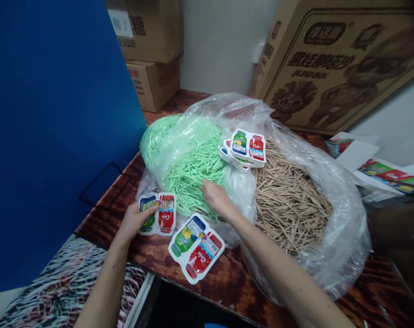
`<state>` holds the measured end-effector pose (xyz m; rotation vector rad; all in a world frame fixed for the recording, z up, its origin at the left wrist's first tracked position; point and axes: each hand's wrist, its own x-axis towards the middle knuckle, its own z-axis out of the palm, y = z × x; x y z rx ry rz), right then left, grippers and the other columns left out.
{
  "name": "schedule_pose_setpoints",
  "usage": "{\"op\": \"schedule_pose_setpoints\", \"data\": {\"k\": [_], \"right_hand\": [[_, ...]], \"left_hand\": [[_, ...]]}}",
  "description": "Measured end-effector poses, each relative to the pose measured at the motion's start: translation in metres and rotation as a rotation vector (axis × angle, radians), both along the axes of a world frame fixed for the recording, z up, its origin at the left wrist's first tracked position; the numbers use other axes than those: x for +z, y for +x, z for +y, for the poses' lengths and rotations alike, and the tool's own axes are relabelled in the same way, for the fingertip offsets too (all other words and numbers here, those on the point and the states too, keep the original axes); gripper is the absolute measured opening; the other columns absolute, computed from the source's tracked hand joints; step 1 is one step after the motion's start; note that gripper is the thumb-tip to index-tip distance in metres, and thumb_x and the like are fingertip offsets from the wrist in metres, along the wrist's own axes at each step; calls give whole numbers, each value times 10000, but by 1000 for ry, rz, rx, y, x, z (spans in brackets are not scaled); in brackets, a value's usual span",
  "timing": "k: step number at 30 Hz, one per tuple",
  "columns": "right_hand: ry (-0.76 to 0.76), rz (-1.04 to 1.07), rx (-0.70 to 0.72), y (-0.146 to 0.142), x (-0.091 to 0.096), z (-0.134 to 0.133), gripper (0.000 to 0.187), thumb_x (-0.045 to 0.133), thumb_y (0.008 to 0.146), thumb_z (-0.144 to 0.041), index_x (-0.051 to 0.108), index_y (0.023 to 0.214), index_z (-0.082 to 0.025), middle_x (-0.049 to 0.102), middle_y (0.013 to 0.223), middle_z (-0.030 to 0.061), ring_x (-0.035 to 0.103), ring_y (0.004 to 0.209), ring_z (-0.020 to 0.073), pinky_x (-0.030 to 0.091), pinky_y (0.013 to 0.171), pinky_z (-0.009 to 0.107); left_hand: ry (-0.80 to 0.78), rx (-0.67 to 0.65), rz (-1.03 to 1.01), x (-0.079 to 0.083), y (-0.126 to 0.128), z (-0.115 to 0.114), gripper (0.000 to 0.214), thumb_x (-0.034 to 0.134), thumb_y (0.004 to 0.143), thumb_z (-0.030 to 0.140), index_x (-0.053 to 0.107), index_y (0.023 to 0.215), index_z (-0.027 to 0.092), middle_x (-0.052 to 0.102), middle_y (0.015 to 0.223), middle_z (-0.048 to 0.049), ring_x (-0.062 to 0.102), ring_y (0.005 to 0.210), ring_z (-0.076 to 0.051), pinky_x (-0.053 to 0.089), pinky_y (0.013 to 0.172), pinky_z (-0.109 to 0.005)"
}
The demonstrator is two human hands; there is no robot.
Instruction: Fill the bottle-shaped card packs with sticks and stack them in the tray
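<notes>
My left hand (133,221) is closed on the edge of a bottle-shaped blister pack (159,213) with a green and a red half. My right hand (215,198) reaches into a pile of green sticks (189,168) in a clear plastic bag (227,109), fingers curled among the sticks. A second, printed pack (196,247) lies on the brown table (227,278) in front of the bag. A stack of similar packs (246,148) rests on top between the green sticks and a pile of tan wooden sticks (289,200).
A tall blue panel (49,114) stands at the left. Cardboard boxes (152,50) are stacked at the back, and a large printed carton (337,59) leans on the wall. Printed sheets (388,175) lie at the right. A patterned cloth (66,282) covers the lower left.
</notes>
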<state>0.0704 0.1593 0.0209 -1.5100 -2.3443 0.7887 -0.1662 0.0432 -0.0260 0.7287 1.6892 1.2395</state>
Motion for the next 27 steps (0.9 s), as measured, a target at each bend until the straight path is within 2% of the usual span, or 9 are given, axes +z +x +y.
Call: {"op": "schedule_pose_setpoints", "data": {"k": [5, 8, 10, 12, 15, 18, 21, 24, 27], "right_hand": [[-298, 423, -116, 21, 10, 22, 181, 385, 877, -245, 436, 710, -199, 557, 627, -7, 541, 595, 129, 409, 623, 256], [-493, 679, -123, 32, 15, 28, 193, 427, 859, -369, 421, 760, -203, 503, 628, -33, 541, 555, 113, 438, 591, 255], [-619, 802, -103, 37, 18, 30, 244, 496, 817, -429, 424, 770, -201, 455, 608, -54, 495, 510, 90, 430, 557, 242], [-742, 879, -63, 41, 20, 27, 287, 563, 769, -448, 433, 760, -193, 415, 591, -72, 412, 461, 58, 386, 500, 207], [-906, 915, 17, 41, 19, 12, 332, 639, 713, -455, 469, 756, -172, 376, 564, -91, 283, 406, 26, 255, 409, 160], [-1142, 949, 100, 39, 13, -11, 352, 682, 702, -448, 502, 771, -154, 383, 542, -97, 211, 383, 11, 146, 379, 145], [-1313, 992, 108, 39, 6, -28, 353, 715, 707, -423, 511, 798, -149, 441, 546, -88, 220, 374, 3, 122, 376, 139], [-1300, 1028, 62, 42, 1, -30, 371, 757, 676, -397, 486, 759, -158, 490, 566, -72, 288, 382, 6, 144, 380, 135], [-1274, 1017, 88, 48, 0, -26, 394, 779, 647, -395, 474, 683, -148, 506, 583, -50, 357, 414, 18, 157, 375, 139]], "left_hand": [[11, -37, 430, 11, -9, 13, 487, 754, 597, 467, 657, 957, 153, 692, 803, -52, 642, 737, -240, 510, 690, -340], [95, 145, 853, 28, 4, 12, 548, 669, 711, 445, 582, 1182, 180, 631, 1104, -124, 572, 1043, -314, 426, 920, -441], [215, 254, 949, 38, 23, 8, 494, 611, 777, 401, 559, 1217, 181, 562, 1227, -143, 492, 1171, -316, 360, 1004, -449], [337, 210, 843, 46, 49, 7, 392, 576, 817, 359, 585, 1169, 187, 576, 1201, -122, 525, 1132, -275, 395, 979, -398], [391, -2, 415, 51, 87, 14, 321, 550, 849, 359, 603, 1124, 202, 636, 1119, -87, 596, 1025, -224, 456, 893, -334], [424, -62, 127, 50, 114, 31, 408, 568, 844, 370, 537, 1227, 234, 576, 1269, -89, 601, 1044, -213, 466, 868, -322], [442, -127, 73, 48, 129, 50, 426, 556, 851, 366, 523, 1258, 244, 564, 1302, -81, 608, 1021, -201, 459, 860, -308], [404, -262, 111, 47, 140, 62, 279, 504, 869, 352, 638, 1061, 200, 691, 999, -58, 634, 871, -194, 467, 778, -285], [397, -350, 240, 48, 145, 65, 209, 502, 859, 313, 670, 839, 191, 665, 769, -20, 602, 727, -171, 453, 710, -268]]}}
